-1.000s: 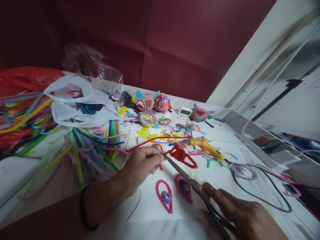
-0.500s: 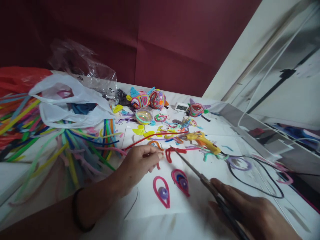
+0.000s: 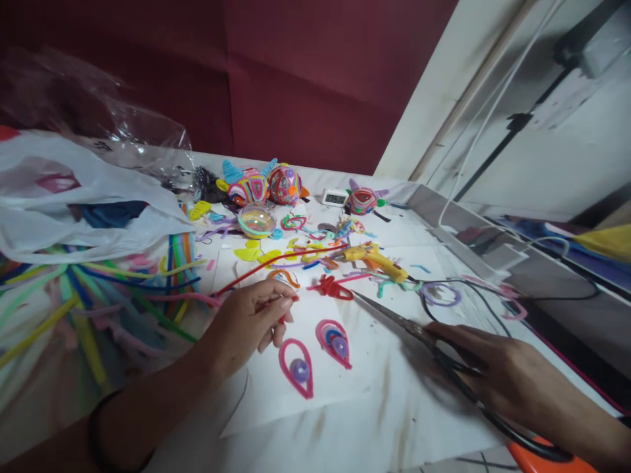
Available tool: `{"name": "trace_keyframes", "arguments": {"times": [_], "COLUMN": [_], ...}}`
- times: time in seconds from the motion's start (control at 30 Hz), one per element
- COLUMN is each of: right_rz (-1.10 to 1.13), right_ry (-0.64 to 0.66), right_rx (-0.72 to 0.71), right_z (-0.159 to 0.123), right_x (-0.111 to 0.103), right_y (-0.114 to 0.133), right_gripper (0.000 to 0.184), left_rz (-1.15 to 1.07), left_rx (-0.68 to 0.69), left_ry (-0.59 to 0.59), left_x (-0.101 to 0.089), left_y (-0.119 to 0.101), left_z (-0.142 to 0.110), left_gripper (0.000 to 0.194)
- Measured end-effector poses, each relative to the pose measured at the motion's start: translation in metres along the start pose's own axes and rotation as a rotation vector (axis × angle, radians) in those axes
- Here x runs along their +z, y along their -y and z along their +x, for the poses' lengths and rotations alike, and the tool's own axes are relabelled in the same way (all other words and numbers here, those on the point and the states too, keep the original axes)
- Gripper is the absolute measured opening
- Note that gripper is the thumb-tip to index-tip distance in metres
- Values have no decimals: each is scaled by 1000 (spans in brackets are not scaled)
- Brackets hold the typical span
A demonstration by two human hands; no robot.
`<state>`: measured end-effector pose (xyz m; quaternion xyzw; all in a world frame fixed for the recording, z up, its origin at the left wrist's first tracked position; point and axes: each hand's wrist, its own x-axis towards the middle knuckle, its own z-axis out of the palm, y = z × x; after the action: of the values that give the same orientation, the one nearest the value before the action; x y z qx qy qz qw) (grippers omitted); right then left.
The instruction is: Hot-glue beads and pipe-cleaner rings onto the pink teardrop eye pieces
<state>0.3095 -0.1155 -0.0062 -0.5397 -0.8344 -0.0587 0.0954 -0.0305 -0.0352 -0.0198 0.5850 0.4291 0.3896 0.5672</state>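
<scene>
My left hand is closed, thumb and fingers pinching a short red pipe cleaner, most of it hidden. My right hand grips black-handled scissors whose blades point left and look closed. Just beyond their tip lies a red bent pipe-cleaner shape. On the white paper below are two pink teardrop outlines: one holds a purple bead, the other has blue and pink inner rows and a purple bead.
A yellow glue gun with a black cord lies beyond the scissors. Decorated balls, a clear bowl and a small digital display stand behind. Many pipe cleaners and a white plastic bag spread at left.
The scissors have drawn back to the right, away from my left fingertips. The red bent shape, first beside the blades, now lies on the paper. The view has swung right.
</scene>
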Motion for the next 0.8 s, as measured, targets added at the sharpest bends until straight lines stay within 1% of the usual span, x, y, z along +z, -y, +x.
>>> {"name": "trace_keyframes", "arguments": {"times": [0.07,0.17,0.23,0.3,0.33,0.4,0.43,0.47,0.5,0.53,0.6,0.7,0.8], "right_rz": [-25,-28,-39,-66,-78,-49,30,145,261,339,444,430,290], "right_ry": [15,25,33,22,24,-100,-187,-197,-167,-134,-76,-9,66], "right_rx": [7,25,16,-6,0,36,23,11,-21,-14,-30,-32,-69], "right_z": [-3,-9,-10,-6,-2,11,20,30,41,53,76,104,118], "right_x": [8,17,16,9,3,-8,-13,-17,-19,-20,-19,-13,-9], "right_y": [-8,-19,-22,-16,-8,15,30,46,63,79,105,128,138], "right_gripper": [39,46,48,38,31,27,27,27,25,23,25,22,19], "left_rz": [29,88,149,233,295,471,573,671,756,825,923,1011,1069], "left_rx": [20,37,42,48,65,153,226,316,414,505,645,759,869], "left_ry": [3,-9,-29,-56,-73,-92,-95,-100,-112,-131,-184,-242,-279], "left_x": [0,0,0,0,0,0,0,0,0,0,1,2,1], "left_y": [4,8,7,4,2,0,-1,-1,-1,-1,0,2,4], "left_z": [0,1,0,-2,-3,-5,-7,-8,-10,-11,-15,-19,-21], "left_gripper": [19,21,22,21,19,18,18,19,20,21,21,22,23]}}
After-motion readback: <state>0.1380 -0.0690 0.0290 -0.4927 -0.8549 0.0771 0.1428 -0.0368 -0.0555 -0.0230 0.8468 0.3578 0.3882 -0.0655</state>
